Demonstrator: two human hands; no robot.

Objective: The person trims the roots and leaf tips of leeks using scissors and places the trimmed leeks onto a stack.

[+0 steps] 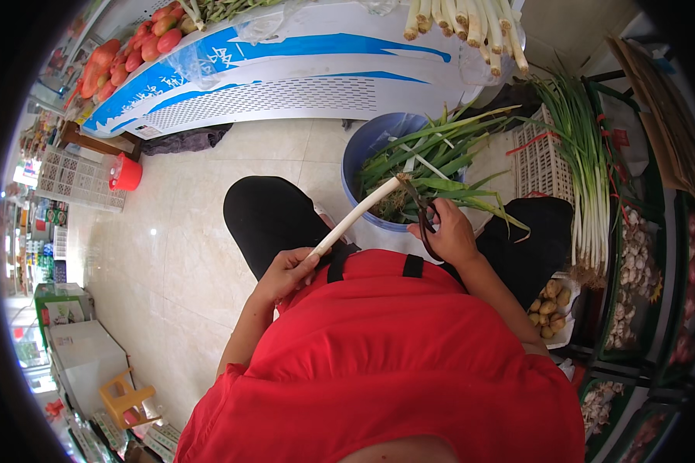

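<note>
A peeled white leek-like scallion stalk point(356, 219) slants up from my left hand point(290, 272), which grips its lower end. Its root end points at the blades of dark-handled scissors point(423, 223) in my right hand point(450, 231). The blades are at or right beside that root end; whether they touch it I cannot tell. Below the stalk's tip stands a blue plastic tub point(352, 165), heaped with green scallion leaves point(434, 153) and root trimmings point(389, 199). Some long leaves hang over the tub's right rim towards my knee.
Trimmed scallions point(469, 23) lie on the white display cooler point(301, 69), with tomatoes point(145, 43) farther left. At right, untrimmed scallions point(591, 191) lean on a plastic crate point(541, 153), near potatoes point(550, 307) and racks of garlic point(637, 254). A red bucket point(126, 173) and yellow stool point(124, 399) stand left.
</note>
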